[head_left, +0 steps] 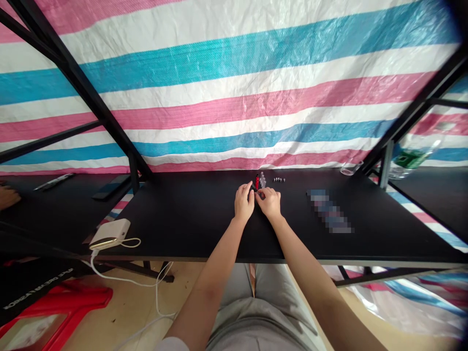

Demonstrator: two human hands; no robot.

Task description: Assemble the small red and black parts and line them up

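Note:
My left hand (243, 202) and my right hand (269, 202) are close together over the black tabletop, near its far side. The fingers of both are drawn in around something small and dark between them, too small and covered to name. Just beyond my fingertips stands a short row of red pieces (257, 182). Beside it on the right are several clear, tube-like pieces (263, 180). Farther right, several small silver-and-dark pieces (279, 180) lie in a line.
A white box (109, 234) with a cable sits at the table's left front corner. A blurred-out flat item (331, 212) lies to the right. Black metal posts (133, 161) flank the table. Another person's hand (9, 196) shows far left; a clear bottle (409, 158) stands far right.

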